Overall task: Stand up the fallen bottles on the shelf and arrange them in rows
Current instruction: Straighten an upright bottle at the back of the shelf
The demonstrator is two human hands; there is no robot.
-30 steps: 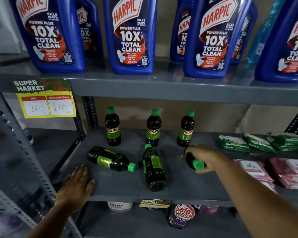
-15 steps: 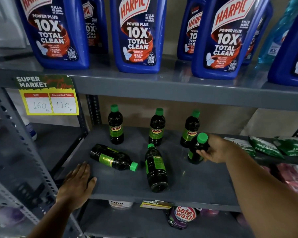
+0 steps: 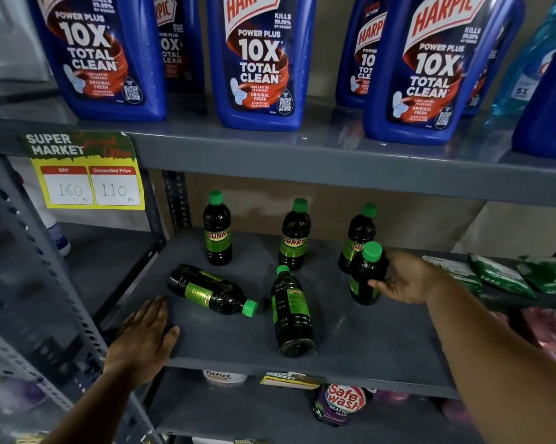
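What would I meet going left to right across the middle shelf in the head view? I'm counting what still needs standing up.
Left hand → fallen bottle → second fallen bottle → upright bottle held by right hand → green packets.

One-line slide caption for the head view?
Right hand stands a dark green-capped plastic bottle upright on the grey metal shelf; two identical bottles lie fallen.
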